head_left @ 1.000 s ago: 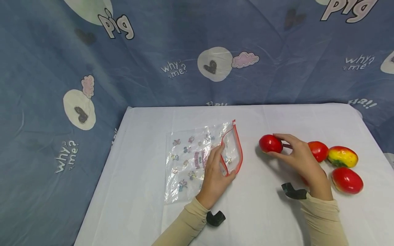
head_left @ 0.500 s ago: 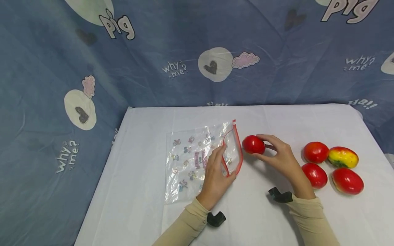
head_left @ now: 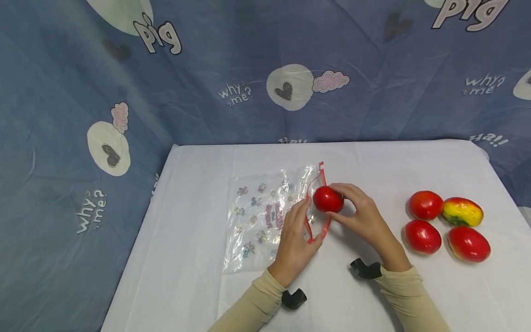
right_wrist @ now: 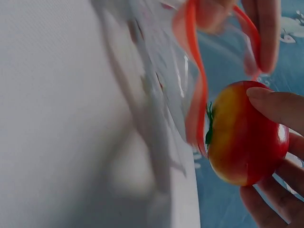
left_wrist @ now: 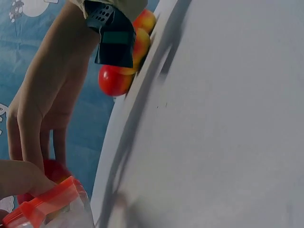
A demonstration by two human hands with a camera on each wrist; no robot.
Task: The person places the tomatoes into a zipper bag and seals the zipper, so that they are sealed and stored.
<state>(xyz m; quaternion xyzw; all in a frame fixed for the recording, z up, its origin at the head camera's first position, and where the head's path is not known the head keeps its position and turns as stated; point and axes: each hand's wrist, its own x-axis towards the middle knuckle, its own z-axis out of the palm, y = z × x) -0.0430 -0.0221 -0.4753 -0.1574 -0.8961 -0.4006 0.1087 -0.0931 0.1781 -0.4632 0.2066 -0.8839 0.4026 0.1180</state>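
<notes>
A clear zip bag (head_left: 257, 216) with small printed figures lies on the white table, its red-edged mouth (right_wrist: 202, 80) parted and facing right. The left hand (head_left: 295, 244) pinches the rim of that mouth between thumb and fingers. At the opening, the right hand (head_left: 365, 216) holds a red round fruit (head_left: 327, 199) by thumb and fingertips. In the right wrist view the fruit (right_wrist: 249, 135) shows a yellow side and a green stem end turned to the red rim (right_wrist: 197, 57). The left wrist view shows the fruit partly hidden behind the left thumb and bag.
On the right of the table (head_left: 186, 193) sit three red fruits (head_left: 426, 205) (head_left: 422, 236) (head_left: 469, 243) and a yellow-red one (head_left: 462, 211). A blue printed cloth (head_left: 207, 115) hangs behind the table. Dark devices (head_left: 294, 299) (head_left: 366, 269) are at both wrists.
The right hand has carried the red fruit leftward to the bag's mouth, leaving the other fruits behind. The left hand and the bag's rim have shifted slightly right.
</notes>
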